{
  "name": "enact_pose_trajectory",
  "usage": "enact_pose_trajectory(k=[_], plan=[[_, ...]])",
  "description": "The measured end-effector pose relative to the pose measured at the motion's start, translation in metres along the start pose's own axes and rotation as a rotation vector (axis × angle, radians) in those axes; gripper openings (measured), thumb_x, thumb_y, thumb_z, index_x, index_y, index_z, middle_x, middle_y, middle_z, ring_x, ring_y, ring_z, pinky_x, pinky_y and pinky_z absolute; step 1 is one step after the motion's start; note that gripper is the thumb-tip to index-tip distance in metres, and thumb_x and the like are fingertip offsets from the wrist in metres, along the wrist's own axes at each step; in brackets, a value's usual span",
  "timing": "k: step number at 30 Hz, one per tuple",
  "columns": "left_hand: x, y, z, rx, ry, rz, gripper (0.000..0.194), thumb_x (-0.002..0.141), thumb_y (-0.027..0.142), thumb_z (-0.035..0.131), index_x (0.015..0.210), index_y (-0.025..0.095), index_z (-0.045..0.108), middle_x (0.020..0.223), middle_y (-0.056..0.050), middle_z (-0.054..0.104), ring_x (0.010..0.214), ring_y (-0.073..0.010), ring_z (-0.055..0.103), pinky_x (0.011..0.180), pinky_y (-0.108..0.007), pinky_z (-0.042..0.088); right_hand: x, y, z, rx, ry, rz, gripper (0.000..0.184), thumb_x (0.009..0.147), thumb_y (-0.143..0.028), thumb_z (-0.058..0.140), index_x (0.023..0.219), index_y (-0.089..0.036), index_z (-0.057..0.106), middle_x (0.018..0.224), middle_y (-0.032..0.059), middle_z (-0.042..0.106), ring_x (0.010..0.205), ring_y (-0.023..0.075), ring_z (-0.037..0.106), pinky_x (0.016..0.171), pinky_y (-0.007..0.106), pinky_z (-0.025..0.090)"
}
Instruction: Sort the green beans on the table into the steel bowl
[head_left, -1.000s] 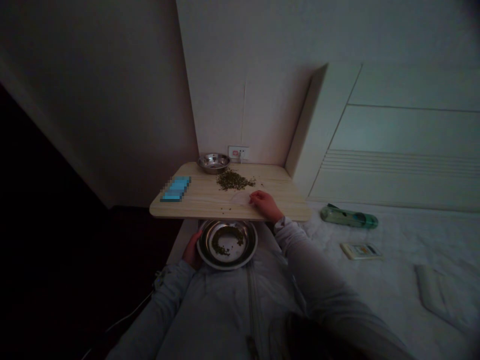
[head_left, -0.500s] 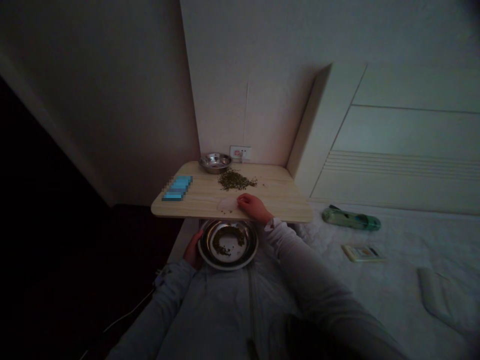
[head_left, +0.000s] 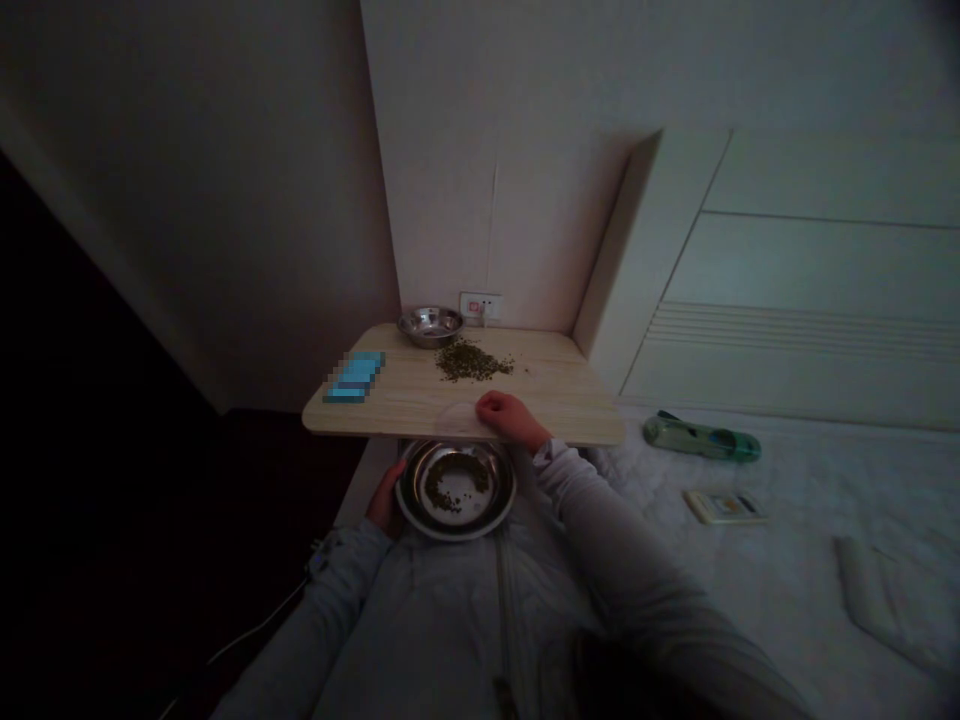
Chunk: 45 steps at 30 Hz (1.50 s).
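Steel basin (head_left: 454, 532) sits against the person's pale zip jacket (head_left: 450, 610), w/ a loose ring of small green beans (head_left: 454, 482) inside. L hand (head_left: 385, 500) is curled round the basin's left rim, fingers wrapped on it, gripping. R hand (head_left: 504, 415) rests near the front edge of the table (head_left: 555, 380), fingers loosely curled, w/ a thin clear film (head_left: 457, 418) just beside it; can't tell if it's pinching anything. Further back, mid-table, lies a heap of the same beans (head_left: 474, 360), w/ a smaller steel bowl (head_left: 430, 326) behind it, near the wall socket (head_left: 480, 306). Pixelated blue item (head_left: 354, 376) at table's left: can't tell what. On the bed (head_left: 795, 570) at right: green bottle (head_left: 701, 438), pale card (head_left: 724, 506), white cloth (head_left: 877, 590).

Main risks: basin is held at one side only, so a slack L hand could let it tip & spill beans down the jacket. Table edge overhangs the basin, so beans pushed off there could hit the rim & bounce to the dark floor, hard to spot in this dim light.
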<state>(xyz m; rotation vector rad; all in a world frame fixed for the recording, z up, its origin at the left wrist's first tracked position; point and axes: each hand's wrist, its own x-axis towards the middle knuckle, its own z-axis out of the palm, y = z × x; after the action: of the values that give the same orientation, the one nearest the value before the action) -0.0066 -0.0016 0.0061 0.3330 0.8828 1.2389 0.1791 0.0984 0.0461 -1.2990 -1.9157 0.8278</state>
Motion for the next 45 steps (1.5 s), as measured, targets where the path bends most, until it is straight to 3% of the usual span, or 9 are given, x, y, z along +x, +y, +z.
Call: enact_pose_trajectory(k=[13,21,27,38,45], plan=[[0.001,0.000,-0.001,-0.024,-0.041,-0.004,0.029,0.072,0.027,0.039,0.077,0.013,0.064,0.078,-0.005,0.067,0.092,-0.0206,0.053,0.085,-0.028,0.036,0.002,0.004,0.002,-0.283,0.259,0.132,0.021,0.067,-0.036,0.045,0.065,-0.016,0.050,0.058,-0.0004,0.052,0.052,0.0075,0.040,0.048,0.020,0.026],[0.008,-0.004,-0.008,0.001,-0.029,0.007,0.027,0.070,0.028,0.042,0.073,0.013,0.064,0.067,-0.005,0.068,0.086,-0.0212,0.056,0.083,-0.030,0.036,0.004,0.021,-0.031,-0.331,0.304,0.233,0.021,0.068,-0.034,0.044,0.065,-0.015,0.051,0.060,0.0009,0.053,0.052,0.0077,0.042,0.049,0.019,0.027],[0.008,-0.004,-0.008,-0.009,-0.047,-0.013,0.028,0.071,0.028,0.041,0.073,0.013,0.064,0.070,-0.006,0.068,0.085,-0.0205,0.056,0.083,-0.030,0.036,0.010,0.040,-0.057,-0.393,0.383,0.298,0.020,0.068,-0.033,0.045,0.066,-0.014,0.052,0.062,0.0025,0.055,0.053,0.0091,0.043,0.049,0.021,0.028],[0.011,-0.005,-0.010,-0.026,-0.045,0.003,0.024,0.070,0.027,0.044,0.074,0.014,0.064,0.069,-0.005,0.068,0.087,-0.0211,0.056,0.084,-0.031,0.035,0.020,0.057,-0.074,-0.352,0.417,0.291,0.019,0.068,-0.032,0.046,0.066,-0.015,0.051,0.064,0.0032,0.056,0.056,0.0099,0.047,0.051,0.021,0.032],[0.009,-0.006,-0.009,-0.035,-0.052,-0.023,0.026,0.070,0.029,0.044,0.075,0.012,0.064,0.071,-0.007,0.068,0.088,-0.0222,0.055,0.083,-0.031,0.036,0.008,0.056,-0.079,-0.200,0.269,0.112,0.015,0.069,-0.031,0.045,0.071,-0.016,0.050,0.065,0.0009,0.057,0.053,0.0079,0.049,0.051,0.020,0.036]])
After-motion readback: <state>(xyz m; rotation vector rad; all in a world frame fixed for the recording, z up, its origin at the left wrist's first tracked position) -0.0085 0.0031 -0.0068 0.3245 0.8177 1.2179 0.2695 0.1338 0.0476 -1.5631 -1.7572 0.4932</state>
